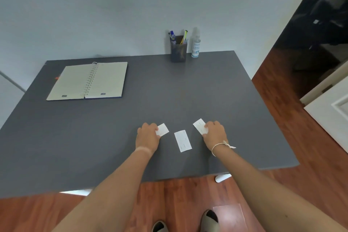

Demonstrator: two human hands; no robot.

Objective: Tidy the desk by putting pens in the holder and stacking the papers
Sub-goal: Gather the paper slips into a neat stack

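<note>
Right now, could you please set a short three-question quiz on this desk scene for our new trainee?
1. True or false: the open spiral-bound notebook lies on the left side of the dark grey desk.
2. How many small white paper slips are on the desk?
3. Which hand touches the middle white slip: A left, B right, C neither?

Key:
1. True.
2. Three: the left hand holds the left white slip, the right hand holds the right white slip, and one lies between them.
3. C. Pens already stand in the dark pen holder beside the clear spray bottle.
</note>
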